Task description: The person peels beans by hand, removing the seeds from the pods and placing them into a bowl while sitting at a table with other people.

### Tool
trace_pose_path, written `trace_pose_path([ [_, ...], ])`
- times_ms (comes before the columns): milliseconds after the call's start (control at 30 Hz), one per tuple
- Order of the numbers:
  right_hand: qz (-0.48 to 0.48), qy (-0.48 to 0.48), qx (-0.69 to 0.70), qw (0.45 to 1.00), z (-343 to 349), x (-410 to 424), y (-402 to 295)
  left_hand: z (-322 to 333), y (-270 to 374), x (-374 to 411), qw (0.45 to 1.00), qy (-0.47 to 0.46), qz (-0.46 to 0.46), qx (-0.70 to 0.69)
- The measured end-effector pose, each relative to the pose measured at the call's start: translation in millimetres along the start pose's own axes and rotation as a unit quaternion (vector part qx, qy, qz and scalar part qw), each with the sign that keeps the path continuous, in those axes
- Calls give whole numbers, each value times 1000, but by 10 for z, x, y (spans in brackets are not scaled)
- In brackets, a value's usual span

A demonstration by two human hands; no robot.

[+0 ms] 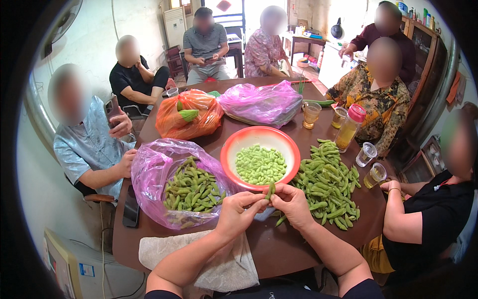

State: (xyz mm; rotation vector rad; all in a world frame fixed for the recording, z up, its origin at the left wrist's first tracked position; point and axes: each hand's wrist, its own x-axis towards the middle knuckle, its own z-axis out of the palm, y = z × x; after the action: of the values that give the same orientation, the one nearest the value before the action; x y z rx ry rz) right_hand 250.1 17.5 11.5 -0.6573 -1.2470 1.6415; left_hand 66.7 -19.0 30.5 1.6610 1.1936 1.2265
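Observation:
Both my hands meet just in front of a red-rimmed white enamel basin (pixel 260 184) and pinch one green soybean pod (pixel 270 190) between them. The fingertips of my left hand (pixel 241 211) are at its lower end. Those of my right hand (pixel 291 205) grip its side. Shelled green beans (pixel 260 164) cover the basin's bottom. To the left, an open pink plastic bag (pixel 147 175) holds whole pods (pixel 192 187). A large heap of green pods (pixel 328 183) lies on the table right of the basin, beyond my right hand.
A pale towel (pixel 224 261) lies at the brown table's (pixel 291 250) near edge, with a dark phone (pixel 130 209) at left. Orange (pixel 188 125) and pink bags (pixel 261 104) stand behind the basin. A pink-lidded bottle (pixel 350 129) and several cups stand at right. Several people sit around.

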Motion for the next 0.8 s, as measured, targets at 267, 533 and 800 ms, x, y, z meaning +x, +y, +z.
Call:
trace_pose_path([
  [267,16,21,-20,999,3,10,-20,-64,-86,46,951,-45,-145,-271],
  [533,-219,79,-311,921,81,-28,-75,-65,-35,40,952,-17,-163,-259],
  [800,-252,88,-346,899,131,-30,-87,-68,5,31,959,-9,-149,-242],
])
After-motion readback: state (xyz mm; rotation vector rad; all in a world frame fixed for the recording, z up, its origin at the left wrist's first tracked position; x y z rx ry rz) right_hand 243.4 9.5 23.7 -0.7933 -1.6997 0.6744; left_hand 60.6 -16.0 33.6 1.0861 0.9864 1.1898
